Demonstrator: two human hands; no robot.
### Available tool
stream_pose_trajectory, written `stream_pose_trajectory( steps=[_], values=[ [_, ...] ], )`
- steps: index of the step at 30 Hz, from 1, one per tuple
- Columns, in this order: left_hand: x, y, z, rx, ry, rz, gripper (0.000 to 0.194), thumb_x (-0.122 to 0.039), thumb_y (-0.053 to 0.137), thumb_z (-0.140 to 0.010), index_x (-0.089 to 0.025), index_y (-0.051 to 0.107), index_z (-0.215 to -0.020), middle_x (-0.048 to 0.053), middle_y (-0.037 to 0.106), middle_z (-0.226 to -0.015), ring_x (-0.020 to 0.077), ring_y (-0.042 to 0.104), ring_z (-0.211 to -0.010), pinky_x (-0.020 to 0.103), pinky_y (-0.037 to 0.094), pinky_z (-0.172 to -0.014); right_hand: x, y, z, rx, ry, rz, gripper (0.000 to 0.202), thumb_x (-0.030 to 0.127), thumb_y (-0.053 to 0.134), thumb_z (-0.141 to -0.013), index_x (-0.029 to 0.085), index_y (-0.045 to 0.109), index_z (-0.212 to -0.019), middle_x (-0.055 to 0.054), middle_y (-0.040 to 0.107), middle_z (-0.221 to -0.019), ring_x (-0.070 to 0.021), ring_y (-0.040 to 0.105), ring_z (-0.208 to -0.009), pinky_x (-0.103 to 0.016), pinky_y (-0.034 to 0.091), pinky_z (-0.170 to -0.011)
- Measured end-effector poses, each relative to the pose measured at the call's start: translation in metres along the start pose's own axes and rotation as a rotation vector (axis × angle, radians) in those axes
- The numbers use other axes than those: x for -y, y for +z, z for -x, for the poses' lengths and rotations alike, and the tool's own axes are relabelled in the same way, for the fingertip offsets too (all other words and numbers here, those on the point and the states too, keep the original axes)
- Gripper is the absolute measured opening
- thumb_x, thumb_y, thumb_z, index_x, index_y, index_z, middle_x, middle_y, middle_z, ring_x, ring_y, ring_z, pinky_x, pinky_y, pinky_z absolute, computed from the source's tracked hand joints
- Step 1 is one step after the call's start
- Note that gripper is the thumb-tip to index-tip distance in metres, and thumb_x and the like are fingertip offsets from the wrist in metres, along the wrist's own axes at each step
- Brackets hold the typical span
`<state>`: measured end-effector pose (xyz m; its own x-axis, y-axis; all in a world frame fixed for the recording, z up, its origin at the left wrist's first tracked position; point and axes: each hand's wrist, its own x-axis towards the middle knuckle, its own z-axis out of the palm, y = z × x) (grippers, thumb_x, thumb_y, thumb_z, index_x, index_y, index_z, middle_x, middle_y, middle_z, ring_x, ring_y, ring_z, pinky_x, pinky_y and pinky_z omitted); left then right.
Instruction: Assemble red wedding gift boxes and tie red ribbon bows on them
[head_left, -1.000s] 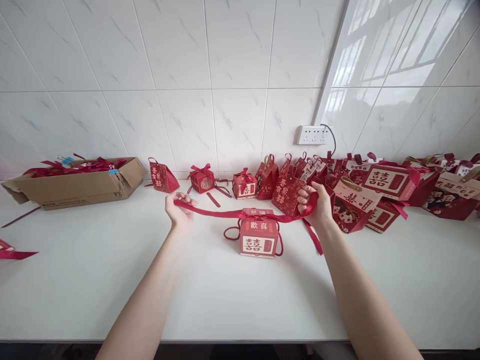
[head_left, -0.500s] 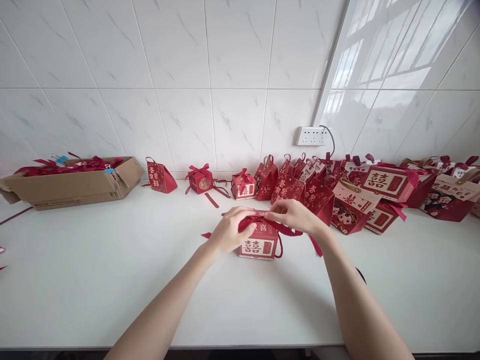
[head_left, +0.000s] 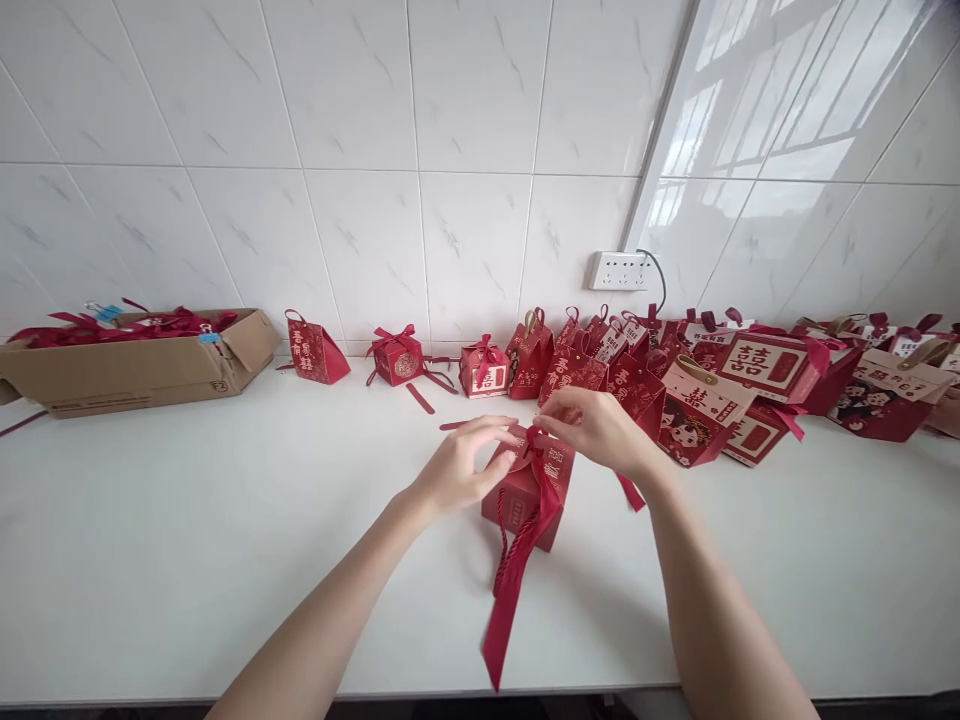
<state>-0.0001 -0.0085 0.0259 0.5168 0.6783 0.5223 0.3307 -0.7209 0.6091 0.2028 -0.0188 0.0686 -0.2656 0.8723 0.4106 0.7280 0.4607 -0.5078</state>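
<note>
Both hands are pinching the soft, slippery ribbon (head_left: 517,560) atop the light, crushable paper box (head_left: 526,490), left hand (head_left: 461,468) and right hand (head_left: 596,430) gripping near the knot.

— What are we holding?
— Our left hand (head_left: 459,468) and right hand (head_left: 600,428) pinch the red ribbon (head_left: 517,570) atop a red gift box (head_left: 527,490) on the white table (head_left: 187,540).
— And behind?
— More red boxes (head_left: 720,395).

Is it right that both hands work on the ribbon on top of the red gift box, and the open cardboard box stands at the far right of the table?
Not quite. The head view shows the cardboard box at the far left. Both hands, left and right, are indeed at the ribbon on the red gift box.
</note>
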Motion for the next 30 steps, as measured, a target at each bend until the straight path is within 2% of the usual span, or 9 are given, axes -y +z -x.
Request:
stream_pose_trajectory(
  steps=[2,4,7,9,14,18,25,30],
  values=[
    [0.0,0.006,0.0,0.084,0.001,-0.021,0.022,-0.024,0.049,-0.083,-0.02,0.062,-0.101,0.005,0.059,-0.12,0.0176,0.053,-0.114,0.032,0.041,-0.098,0.003,-0.008,0.004,0.16,0.071,0.01,0.016,0.028,0.056,-0.079,0.019,0.067,-0.071,-0.002,0.066,-0.073,-0.0144,0.06,-0.065,-0.025,0.045,-0.061],
    [-0.004,0.006,-0.001,0.095,-0.021,-0.091,0.02,-0.026,0.048,-0.084,-0.021,0.063,-0.096,0.005,0.064,-0.106,0.0183,0.056,-0.105,0.034,0.044,-0.093,0.004,-0.011,0.006,0.262,0.107,0.014,0.014,0.026,0.058,-0.076,0.019,0.07,-0.075,-0.002,0.068,-0.075,-0.0148,0.061,-0.067,-0.025,0.045,-0.062],
    [-0.013,0.001,-0.002,0.067,-0.06,-0.238,0.014,-0.026,0.051,-0.081,-0.021,0.064,-0.081,0.002,0.065,-0.085,0.0195,0.058,-0.09,0.039,0.044,-0.088,0.007,-0.005,0.006,0.34,0.093,-0.003,0.017,0.02,0.056,-0.074,0.021,0.072,-0.082,-0.001,0.07,-0.077,-0.0146,0.061,-0.069,-0.024,0.045,-0.062],
    [-0.017,-0.002,-0.003,0.078,-0.072,-0.309,0.01,-0.023,0.054,-0.078,-0.021,0.064,-0.076,0.001,0.064,-0.08,0.0202,0.058,-0.088,0.041,0.042,-0.089,0.011,0.002,0.006,0.37,0.061,-0.008,0.019,0.018,0.055,-0.074,0.021,0.072,-0.082,0.0,0.07,-0.077,-0.0139,0.06,-0.067,-0.023,0.044,-0.06],
    [-0.019,0.0,-0.003,0.098,-0.111,-0.311,0.012,-0.017,0.052,-0.076,-0.019,0.064,-0.073,0.003,0.062,-0.083,0.018,0.058,-0.082,0.035,0.045,-0.081,0.014,0.012,0.004,0.366,-0.003,0.065,0.015,0.014,0.052,-0.075,0.017,0.067,-0.074,-0.001,0.067,-0.071,-0.0135,0.057,-0.066,-0.023,0.041,-0.06],
    [-0.016,0.001,-0.005,0.085,-0.183,-0.192,0.011,-0.023,0.053,-0.077,-0.021,0.064,-0.078,0.001,0.061,-0.087,0.0151,0.058,-0.074,0.029,0.047,-0.07,0.009,0.011,0.002,0.381,-0.03,0.032,0.017,0.012,0.046,-0.08,0.016,0.061,-0.073,-0.003,0.066,-0.076,-0.0139,0.057,-0.069,-0.023,0.04,-0.062],
    [-0.008,0.001,-0.007,0.096,-0.17,-0.097,0.012,-0.024,0.053,-0.078,-0.022,0.064,-0.078,0.001,0.06,-0.086,0.0147,0.056,-0.074,0.029,0.045,-0.07,0.002,0.012,-0.002,0.362,-0.097,-0.048,0.013,0.014,0.046,-0.081,0.016,0.058,-0.076,-0.003,0.062,-0.074,-0.0133,0.052,-0.066,-0.025,0.04,-0.062],
    [-0.006,0.004,-0.005,0.083,-0.151,-0.09,0.015,-0.028,0.047,-0.084,-0.02,0.057,-0.076,0.002,0.059,-0.09,0.0162,0.055,-0.083,0.03,0.044,-0.076,0.0,0.009,-0.002,0.382,-0.063,-0.128,0.012,0.019,0.047,-0.081,0.016,0.056,-0.074,-0.001,0.058,-0.07,-0.0115,0.049,-0.062,-0.023,0.039,-0.058]
  ],
)
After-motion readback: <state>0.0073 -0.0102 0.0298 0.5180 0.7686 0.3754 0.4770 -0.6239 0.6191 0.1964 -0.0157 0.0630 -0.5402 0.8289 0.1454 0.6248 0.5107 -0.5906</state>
